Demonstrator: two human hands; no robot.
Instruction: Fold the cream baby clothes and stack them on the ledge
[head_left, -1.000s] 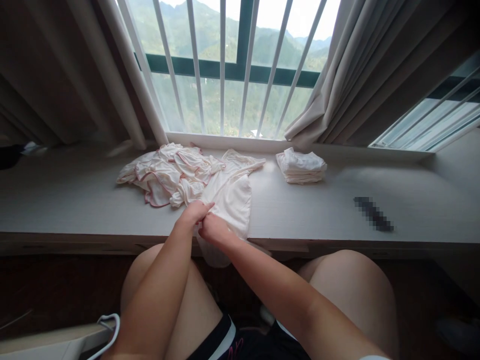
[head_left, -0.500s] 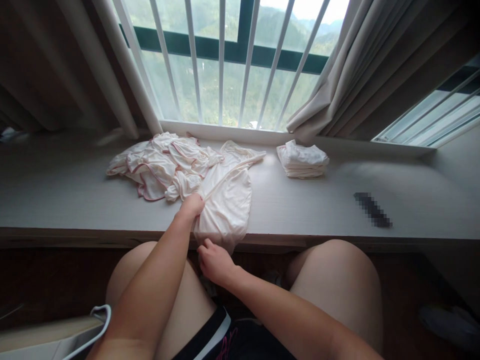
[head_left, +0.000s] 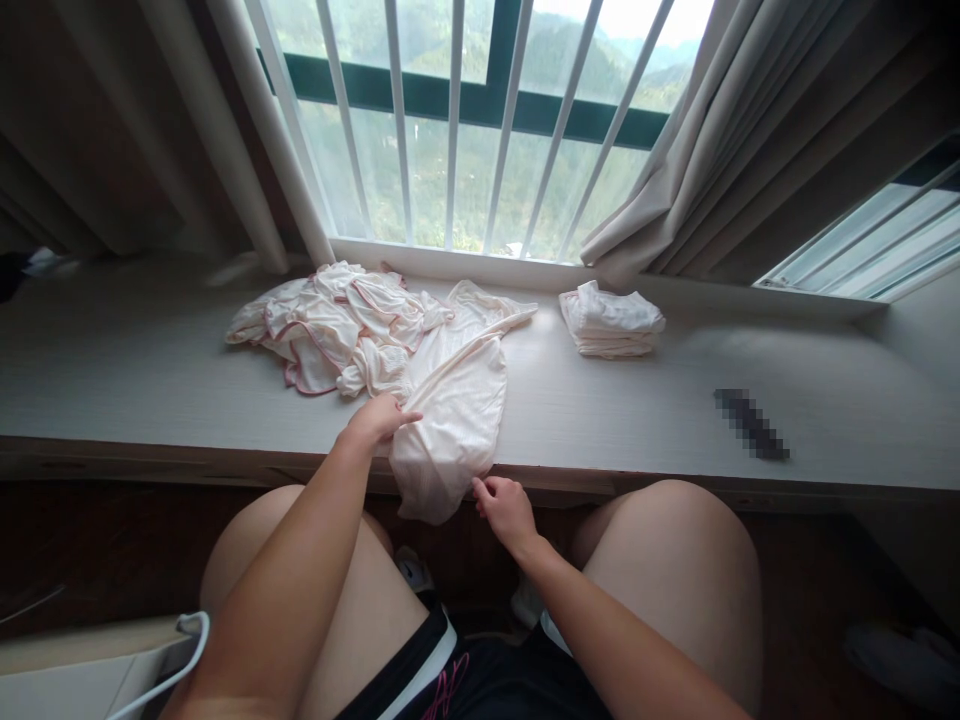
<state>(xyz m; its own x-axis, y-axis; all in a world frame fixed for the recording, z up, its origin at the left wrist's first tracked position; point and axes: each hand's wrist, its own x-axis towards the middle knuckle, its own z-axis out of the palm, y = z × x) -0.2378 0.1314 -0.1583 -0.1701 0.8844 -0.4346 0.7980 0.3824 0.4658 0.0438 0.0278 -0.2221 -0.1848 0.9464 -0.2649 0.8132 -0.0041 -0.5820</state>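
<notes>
Two hands are working at one cream garment [head_left: 457, 410], which is lying on the desk [head_left: 150, 400] with its near end drooping over the front edge. The left hand [head_left: 377, 418] is resting on the garment's left side, one finger stretching out over the cloth; its other fingers are curling out of sight, so whether they are gripping fabric I cannot tell. The right hand [head_left: 508, 510] is hovering in front of the desk's edge, fingers bent, its tips just beside the hanging corner; whether they are pinching it I cannot tell.

One crumpled heap [head_left: 315, 320] with pink trim is lying against the garment's left side, its folds hiding how many pieces it is holding. One folded stack [head_left: 611, 322] is sitting well apart to the right; its layers are pressing too closely to count. One dark object [head_left: 751, 424] is lying farther right, pixelation masking what it is. Two curtains [head_left: 750, 170] are flanking one barred window [head_left: 465, 170], whose top the view is cutting off. One dark item [head_left: 11, 275] is running out of view at the far left.
</notes>
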